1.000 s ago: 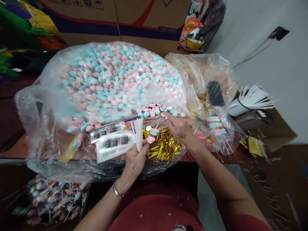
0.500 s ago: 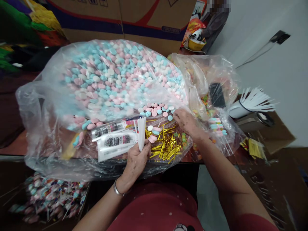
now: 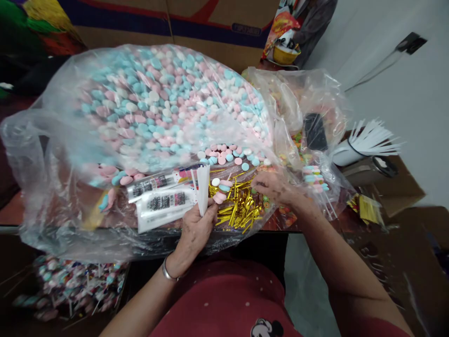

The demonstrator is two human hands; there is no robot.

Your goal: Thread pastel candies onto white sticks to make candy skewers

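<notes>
At lower center, my left grip (image 3: 198, 226) was clamped on slim white sticks (image 3: 203, 189), a stack of rounded pastel pieces (image 3: 223, 189) just beside them. My right grip (image 3: 274, 187) was curled near shiny gold strips (image 3: 241, 206); I couldn't tell whether it held anything. Wrinkled clear plastic (image 3: 31, 145) covered pastel discs (image 3: 154, 97), upper left.
</notes>
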